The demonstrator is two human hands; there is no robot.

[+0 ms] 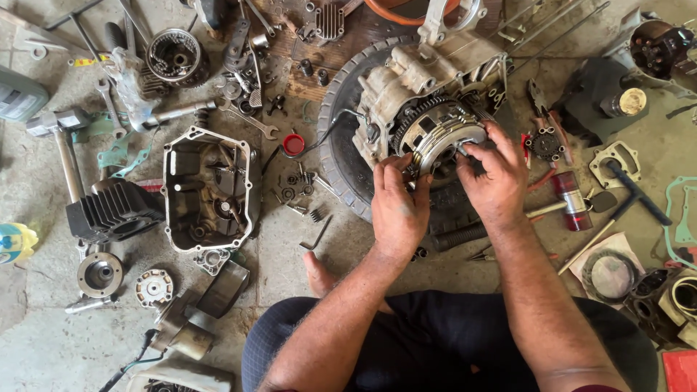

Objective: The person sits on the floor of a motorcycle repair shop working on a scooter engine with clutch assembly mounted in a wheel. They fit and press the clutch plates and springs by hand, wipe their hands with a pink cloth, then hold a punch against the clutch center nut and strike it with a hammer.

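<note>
Now both hands are on the round clutch (438, 134) of the engine (421, 87), which sits on a tyre (341, 160). Left hand (398, 207) curls its fingers on the clutch's near-left edge — right hand (496, 174) pinches a small metal bit at the clutch face. Left of the hands lies a cover (210, 190) — right, a hammer (570, 207).

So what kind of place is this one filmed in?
Most likely an informal motorcycle repair workshop, worked on a concrete floor. An opened engine rests on a tyre, with a crankcase cover, a cylinder block and wrenches scattered about.
</note>
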